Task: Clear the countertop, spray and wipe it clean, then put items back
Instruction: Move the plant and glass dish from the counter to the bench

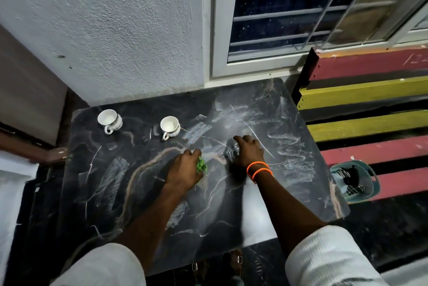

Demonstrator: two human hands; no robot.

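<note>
Two hands down: left fingers (193, 153) pinch green item (201, 165), right fingers (243, 140) curl over glass (232, 151).

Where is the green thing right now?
The green thing sits mid-countertop under the left hand, beside the right hand.

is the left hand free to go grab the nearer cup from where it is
Probably not yet: the left hand is closed on a green item. The path to the nearer cup looks open, with only bare countertop between them.

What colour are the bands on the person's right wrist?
Bright orange: two beaded bands just behind the right hand, clearest in the head view.
</note>
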